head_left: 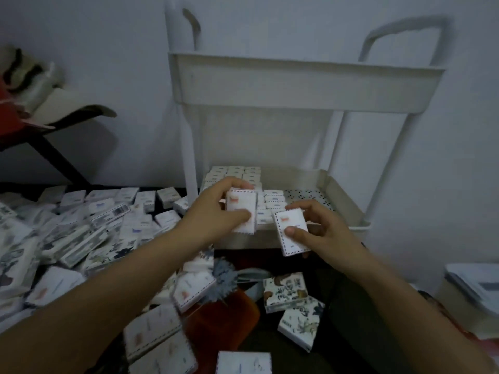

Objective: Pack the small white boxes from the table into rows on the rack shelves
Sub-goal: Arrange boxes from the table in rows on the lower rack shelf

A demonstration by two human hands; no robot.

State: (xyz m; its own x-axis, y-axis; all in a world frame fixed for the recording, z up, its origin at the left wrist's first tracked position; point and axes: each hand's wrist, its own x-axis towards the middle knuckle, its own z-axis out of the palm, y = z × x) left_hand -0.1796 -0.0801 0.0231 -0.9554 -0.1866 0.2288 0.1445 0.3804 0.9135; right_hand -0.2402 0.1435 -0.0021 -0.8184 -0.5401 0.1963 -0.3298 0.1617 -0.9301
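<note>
My left hand (213, 211) grips one small white cardboard box (241, 211), my right hand (321, 233) another box (291, 232), at the white plastic rack's lower shelf (348, 201); few rows (237, 174) packed, a heap (81, 225) left on the bench (27, 187).

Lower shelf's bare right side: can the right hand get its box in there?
Probably yes. The right hand holds its box at the lower shelf's front rim; the perforated floor beyond is bare, and the upper shelf sits above.
</note>
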